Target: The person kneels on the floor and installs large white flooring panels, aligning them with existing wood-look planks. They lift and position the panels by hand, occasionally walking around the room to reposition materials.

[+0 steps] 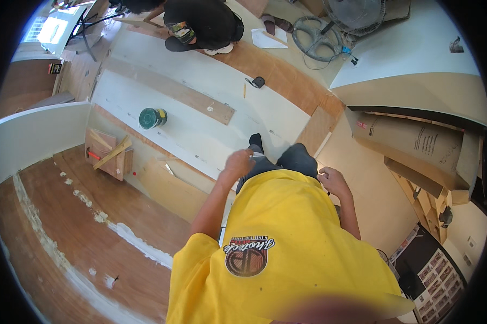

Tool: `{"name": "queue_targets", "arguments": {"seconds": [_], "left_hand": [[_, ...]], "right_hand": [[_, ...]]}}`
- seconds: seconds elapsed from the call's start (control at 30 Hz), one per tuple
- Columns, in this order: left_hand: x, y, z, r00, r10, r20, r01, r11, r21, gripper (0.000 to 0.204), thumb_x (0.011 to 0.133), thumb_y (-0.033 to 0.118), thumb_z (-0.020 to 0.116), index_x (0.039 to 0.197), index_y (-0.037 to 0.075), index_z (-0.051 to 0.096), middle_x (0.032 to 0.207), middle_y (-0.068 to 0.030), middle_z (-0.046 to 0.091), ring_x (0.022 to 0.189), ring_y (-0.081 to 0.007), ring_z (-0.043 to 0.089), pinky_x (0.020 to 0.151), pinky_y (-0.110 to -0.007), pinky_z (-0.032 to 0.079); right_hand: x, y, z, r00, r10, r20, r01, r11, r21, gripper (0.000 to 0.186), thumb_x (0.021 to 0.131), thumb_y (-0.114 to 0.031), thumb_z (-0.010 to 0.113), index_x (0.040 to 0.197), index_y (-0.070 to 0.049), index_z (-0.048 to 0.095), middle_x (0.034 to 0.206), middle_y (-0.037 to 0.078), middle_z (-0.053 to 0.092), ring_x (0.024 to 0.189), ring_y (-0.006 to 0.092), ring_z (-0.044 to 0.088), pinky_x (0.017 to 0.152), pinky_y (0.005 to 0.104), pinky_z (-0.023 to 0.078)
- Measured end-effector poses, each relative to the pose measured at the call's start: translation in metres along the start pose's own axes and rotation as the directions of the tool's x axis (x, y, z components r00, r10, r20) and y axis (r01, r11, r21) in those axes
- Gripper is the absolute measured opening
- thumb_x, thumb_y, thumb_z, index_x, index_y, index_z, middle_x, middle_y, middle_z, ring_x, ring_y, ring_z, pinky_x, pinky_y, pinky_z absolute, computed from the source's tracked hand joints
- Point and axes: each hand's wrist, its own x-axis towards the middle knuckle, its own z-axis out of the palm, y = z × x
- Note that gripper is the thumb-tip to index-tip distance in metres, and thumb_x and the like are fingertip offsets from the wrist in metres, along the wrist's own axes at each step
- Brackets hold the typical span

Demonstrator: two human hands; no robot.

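Note:
My left hand [238,164] is held in front of my left thigh with its fingers curled closed. A small pale bit shows at its fingertips, too small to name. By my right thigh, my right hand [334,181] has its fingers bent inward; a small dark thing shows under them, and I cannot make it out. Beyond my legs lies a large white board [195,132]. On it are a long brown wood strip [200,101], a green bucket [152,118], a pencil [244,90] and a black tape measure [258,82].
Another person [203,24] crouches at the board's far end. A fan [357,16] stands at the far right, near a grey wheel-shaped base [316,39]. Wood scraps [112,154] lie left, beside a brown panel [92,232] with white filler. A cardboard box [411,143] is at right.

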Motion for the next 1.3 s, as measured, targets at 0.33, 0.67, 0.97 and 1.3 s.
{"name": "queue_targets", "arguments": {"seconds": [0.33, 0.67, 0.97, 1.3], "left_hand": [[0.063, 0.013, 0.014, 0.979, -0.082, 0.186, 0.125, 0.965, -0.232, 0.041, 0.09, 0.038, 0.056, 0.103, 0.002, 0.07, 0.102, -0.0217, 0.067, 0.096, -0.0399, 0.064, 0.084, -0.044, 0.05], [0.233, 0.048, -0.067, 0.945, -0.201, 0.26, 0.17, 0.976, 0.138, 0.043, 0.09, 0.042, 0.057, 0.085, 0.0, 0.067, 0.088, -0.0264, 0.066, 0.087, -0.0411, 0.066, 0.076, -0.05, 0.052], [0.327, 0.113, -0.138, 0.883, -0.277, 0.378, 0.26, 0.961, 0.097, 0.04, 0.09, 0.038, 0.057, 0.091, -0.002, 0.063, 0.092, -0.0273, 0.066, 0.092, -0.0434, 0.064, 0.078, -0.051, 0.051], [0.367, 0.157, -0.2, 0.888, -0.356, 0.291, 0.384, 0.923, -0.041, 0.047, 0.092, 0.044, 0.055, 0.091, -0.003, 0.062, 0.088, -0.0274, 0.065, 0.088, -0.0439, 0.064, 0.076, -0.051, 0.049]], "right_hand": [[0.109, -0.063, -0.048, 0.99, -0.121, 0.078, 0.125, 0.991, -0.054, 0.031, 0.084, -0.025, 0.064, 0.099, 0.002, 0.065, 0.086, 0.019, 0.068, 0.081, 0.0338, 0.066, 0.075, 0.0409, 0.051], [0.304, -0.093, -0.153, 0.98, -0.131, 0.15, 0.155, 0.975, -0.161, 0.027, 0.084, -0.027, 0.062, 0.091, -0.001, 0.067, 0.093, 0.021, 0.068, 0.093, 0.0369, 0.064, 0.084, 0.0449, 0.049], [0.419, -0.099, -0.275, 0.959, -0.05, 0.277, 0.071, 0.995, -0.066, 0.026, 0.085, -0.026, 0.06, 0.085, -0.001, 0.068, 0.094, 0.02, 0.067, 0.094, 0.0364, 0.063, 0.084, 0.0454, 0.048], [0.494, -0.102, -0.318, 0.942, -0.119, 0.313, 0.139, 0.989, -0.043, 0.027, 0.084, -0.027, 0.063, 0.083, -0.001, 0.067, 0.085, 0.022, 0.067, 0.085, 0.0384, 0.065, 0.076, 0.0454, 0.05]]}}
